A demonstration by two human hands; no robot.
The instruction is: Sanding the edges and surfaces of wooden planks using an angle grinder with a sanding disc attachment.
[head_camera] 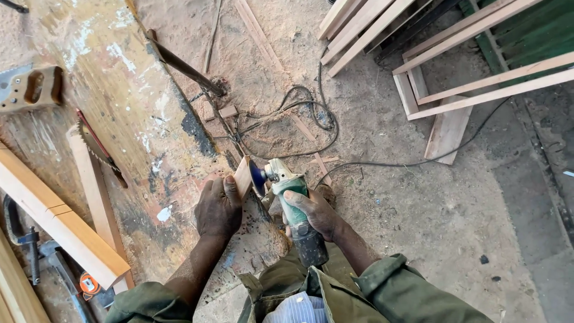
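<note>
your left hand (218,206) is closed around a small wood block (243,175) and keeps it at the right edge of the surface (125,113), with the thumb on the top side of the block. your right hand (315,210) is wrapped tight around the green body of a grinder (293,206), just beside the left hand and past the edge of the surface, above the floor (418,197). the blue disc (258,175) of the grinder is right against the face of the block; i cannot tell for sure if they touch. the black rear end of the grinder points back to your body, and a thin black cable (311,128) lies in loops on the floor behind the tool.

the surface is an old worn board with pale paint stains. at its left edge lies a handsaw (30,88) with a wooden handle, and a smaller saw blade (98,149) lies near it, more to the middle. a long wooden bar with a cut notch (57,221) lies across the near left corner, on top of a thinner strip (95,197). below the bar you can see a black clamp (21,236) and an orange tape measure (88,284).

the floor is covered with sawdust (263,72). several long wooden slats (365,27) lie on the far side of it, and a frame of slats (460,78) stands at the far right, beside a green wall (532,36).
</note>
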